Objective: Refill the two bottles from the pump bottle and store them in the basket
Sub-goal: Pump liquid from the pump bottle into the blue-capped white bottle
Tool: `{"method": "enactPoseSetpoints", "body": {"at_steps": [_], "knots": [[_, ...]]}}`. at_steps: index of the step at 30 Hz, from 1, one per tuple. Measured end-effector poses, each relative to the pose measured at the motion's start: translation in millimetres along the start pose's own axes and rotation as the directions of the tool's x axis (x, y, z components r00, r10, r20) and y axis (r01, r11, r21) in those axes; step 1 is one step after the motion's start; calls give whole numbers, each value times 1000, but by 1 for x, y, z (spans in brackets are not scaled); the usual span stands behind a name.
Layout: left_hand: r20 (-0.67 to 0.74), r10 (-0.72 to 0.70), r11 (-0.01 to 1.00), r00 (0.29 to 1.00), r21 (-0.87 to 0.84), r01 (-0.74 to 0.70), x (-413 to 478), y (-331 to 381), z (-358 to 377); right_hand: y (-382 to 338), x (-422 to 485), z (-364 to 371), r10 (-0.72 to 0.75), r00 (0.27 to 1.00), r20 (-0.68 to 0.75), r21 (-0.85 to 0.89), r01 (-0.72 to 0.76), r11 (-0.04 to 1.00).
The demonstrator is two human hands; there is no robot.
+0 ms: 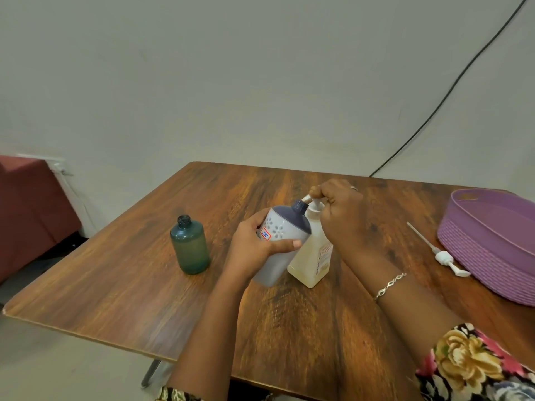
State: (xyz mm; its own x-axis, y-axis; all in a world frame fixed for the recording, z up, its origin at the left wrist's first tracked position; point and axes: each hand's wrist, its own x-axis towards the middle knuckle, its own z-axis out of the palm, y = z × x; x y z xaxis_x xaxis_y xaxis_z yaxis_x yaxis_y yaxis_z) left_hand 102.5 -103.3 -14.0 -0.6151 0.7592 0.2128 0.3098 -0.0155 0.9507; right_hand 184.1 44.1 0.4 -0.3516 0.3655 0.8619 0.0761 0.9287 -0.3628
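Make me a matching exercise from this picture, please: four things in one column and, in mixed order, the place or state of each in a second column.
Things
1. green bottle
2. grey bottle
3. pump bottle
4. loose pump

Places or states
a. lies on the table beside the basket
b. held tilted by the left hand
c. stands upright alone, without a cap
d. its head is gripped by the right hand

Pairs: 1-c, 2-b, 3-d, 4-a
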Motion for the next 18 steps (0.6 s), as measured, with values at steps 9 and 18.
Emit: {"method": "enactPoseSetpoints", "body": {"at_steps": [9, 18], "knots": [[-28, -12, 1000, 1000, -13, 12, 2, 3, 0, 0, 8, -4, 130, 990, 48, 51, -132, 990], [-19, 7, 1000, 1000, 4, -6, 2, -1, 1, -1, -2, 0, 19, 999, 27, -43, -18, 999]]}}
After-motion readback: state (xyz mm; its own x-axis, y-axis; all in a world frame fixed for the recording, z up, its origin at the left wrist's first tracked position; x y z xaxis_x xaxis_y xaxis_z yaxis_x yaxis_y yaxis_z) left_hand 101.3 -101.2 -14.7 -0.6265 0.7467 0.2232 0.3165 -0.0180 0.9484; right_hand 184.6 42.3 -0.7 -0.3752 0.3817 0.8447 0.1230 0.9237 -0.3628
